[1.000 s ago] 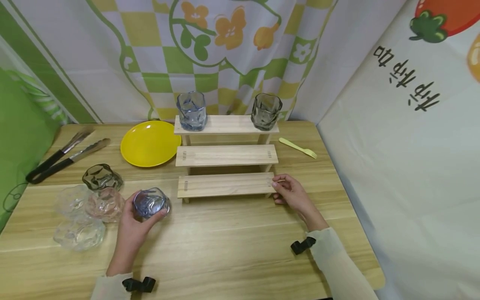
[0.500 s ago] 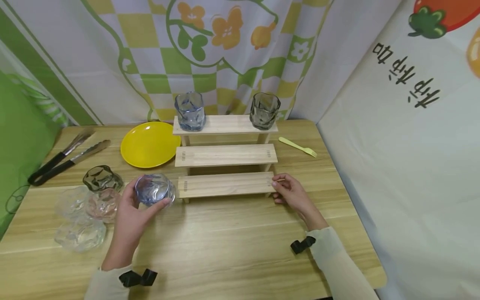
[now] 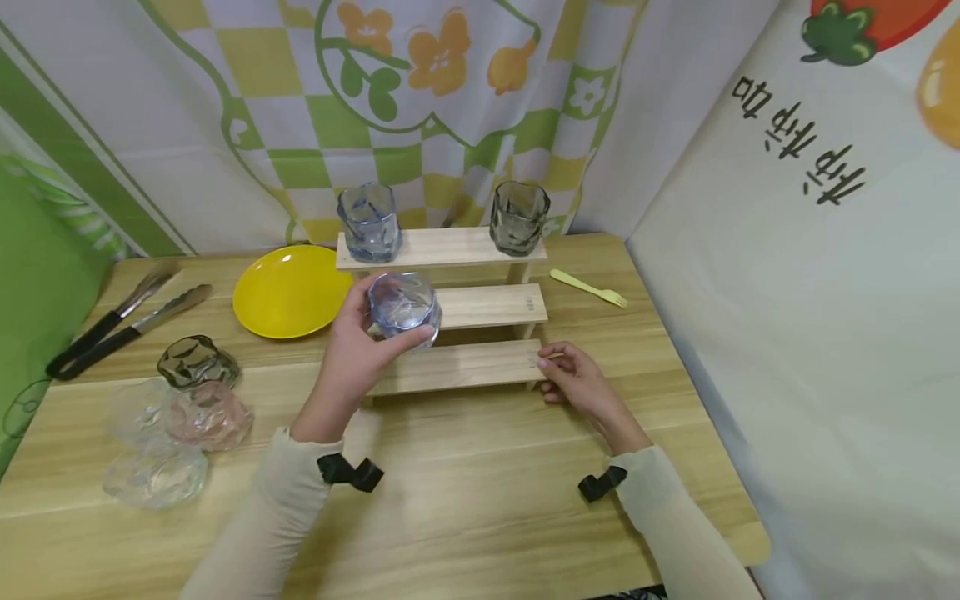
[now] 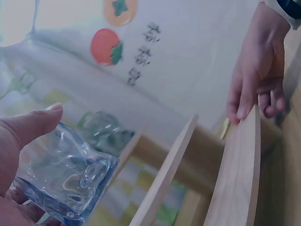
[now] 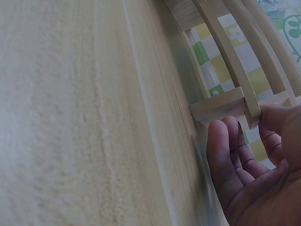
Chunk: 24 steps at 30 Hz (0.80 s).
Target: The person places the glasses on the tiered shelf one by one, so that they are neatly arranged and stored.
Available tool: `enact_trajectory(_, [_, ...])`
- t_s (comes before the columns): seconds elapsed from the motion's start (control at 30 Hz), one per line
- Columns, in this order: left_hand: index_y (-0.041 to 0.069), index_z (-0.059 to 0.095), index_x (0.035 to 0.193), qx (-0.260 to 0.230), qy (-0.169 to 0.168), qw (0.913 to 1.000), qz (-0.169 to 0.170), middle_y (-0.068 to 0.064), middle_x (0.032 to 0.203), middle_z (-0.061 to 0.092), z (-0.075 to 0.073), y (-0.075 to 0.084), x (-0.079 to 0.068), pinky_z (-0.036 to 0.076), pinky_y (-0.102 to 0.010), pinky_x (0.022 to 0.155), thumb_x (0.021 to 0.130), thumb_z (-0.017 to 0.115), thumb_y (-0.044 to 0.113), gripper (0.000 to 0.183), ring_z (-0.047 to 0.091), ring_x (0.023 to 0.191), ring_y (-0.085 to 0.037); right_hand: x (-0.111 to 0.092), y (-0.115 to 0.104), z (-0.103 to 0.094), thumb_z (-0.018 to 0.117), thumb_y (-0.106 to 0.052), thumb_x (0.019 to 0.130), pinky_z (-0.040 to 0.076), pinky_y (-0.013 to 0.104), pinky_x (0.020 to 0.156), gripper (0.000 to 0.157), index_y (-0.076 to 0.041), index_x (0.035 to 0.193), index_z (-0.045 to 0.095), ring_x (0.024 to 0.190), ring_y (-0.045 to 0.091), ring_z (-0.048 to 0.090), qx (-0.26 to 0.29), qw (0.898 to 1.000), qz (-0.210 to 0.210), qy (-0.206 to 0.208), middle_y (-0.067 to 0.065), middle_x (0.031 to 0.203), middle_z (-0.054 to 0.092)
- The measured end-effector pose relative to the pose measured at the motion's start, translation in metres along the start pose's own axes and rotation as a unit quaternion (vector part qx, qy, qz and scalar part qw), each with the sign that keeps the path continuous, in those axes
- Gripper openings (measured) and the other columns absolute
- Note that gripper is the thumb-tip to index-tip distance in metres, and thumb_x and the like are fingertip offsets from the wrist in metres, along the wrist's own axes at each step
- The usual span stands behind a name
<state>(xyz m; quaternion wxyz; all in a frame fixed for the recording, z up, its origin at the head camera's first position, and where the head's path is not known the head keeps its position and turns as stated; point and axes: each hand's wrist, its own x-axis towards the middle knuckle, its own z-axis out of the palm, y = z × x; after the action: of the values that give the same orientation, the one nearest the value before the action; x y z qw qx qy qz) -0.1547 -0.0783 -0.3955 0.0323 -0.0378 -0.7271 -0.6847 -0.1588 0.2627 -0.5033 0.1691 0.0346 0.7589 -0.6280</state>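
Note:
My left hand (image 3: 352, 358) grips a clear blue glass cup (image 3: 405, 307) between thumb and fingers, over the left part of the three-tier wooden stand (image 3: 457, 367). In the left wrist view the blue cup (image 4: 70, 174) is tilted, with the thumb along its side. My right hand (image 3: 581, 383) pinches the right end of the stand's lowest shelf. In the right wrist view the thumb of that hand (image 5: 263, 174) meets the end of the shelf board (image 5: 235, 70), fingers curled below. On the top shelf stand another blue cup (image 3: 371, 225) at left and a grey cup (image 3: 519, 218) at right.
At left on the table (image 3: 450, 500) sit a grey cup (image 3: 197, 363), a pink cup (image 3: 210, 415) and clear cups (image 3: 156, 477) close together. Behind them are black-handled tongs (image 3: 123, 325) and a yellow plate (image 3: 292, 292). A pale yellow fork (image 3: 588, 288) lies right of the stand.
The left hand has carried the blue cup up and right, from beside the cluster of cups to over the stand. The right hand stays at the lowest shelf's end.

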Motion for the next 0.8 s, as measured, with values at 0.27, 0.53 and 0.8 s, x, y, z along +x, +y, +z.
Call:
enact_trajectory(0.27, [0.018, 0.043, 0.150, 0.018, -0.069, 0.9974, -0.009, -0.001, 0.140, 0.053, 0.059, 0.000, 0.036, 0.045, -0.040, 0.103, 0.072, 0.095, 0.033, 0.095, 0.050, 0.128, -0.025, 0.001, 0.001, 0.002, 0.059, -0.024, 0.105, 0.061, 0.036, 0.071, 0.033, -0.005, 0.131, 0.053, 0.087, 0.026, 0.064, -0.009, 1.000, 0.005, 0.006, 0.019, 0.115, 0.062])
enact_trajectory(0.53, [0.016, 0.037, 0.154, 0.033, -0.098, 0.9946, -0.015, -0.006, 0.147, 0.046, 0.105, -0.010, 0.059, 0.041, -0.037, 0.107, 0.075, 0.093, 0.035, 0.099, 0.046, 0.133, -0.022, 0.001, 0.000, 0.000, 0.059, -0.023, 0.105, 0.061, 0.037, 0.069, 0.031, -0.005, 0.130, 0.054, 0.085, 0.025, 0.064, -0.005, 1.000, 0.002, 0.006, 0.018, 0.114, 0.063])
enact_trajectory(0.8, [0.012, 0.038, 0.153, 0.061, -0.090, 0.9940, 0.010, -0.007, 0.145, 0.043, 0.127, -0.020, 0.062, 0.041, -0.040, 0.107, 0.075, 0.092, 0.038, 0.098, 0.046, 0.129, -0.023, 0.002, 0.003, -0.001, 0.060, -0.023, 0.105, 0.061, 0.037, 0.070, 0.032, -0.004, 0.129, 0.053, 0.086, 0.028, 0.065, 0.008, 1.000, -0.005, -0.003, 0.025, 0.117, 0.061])
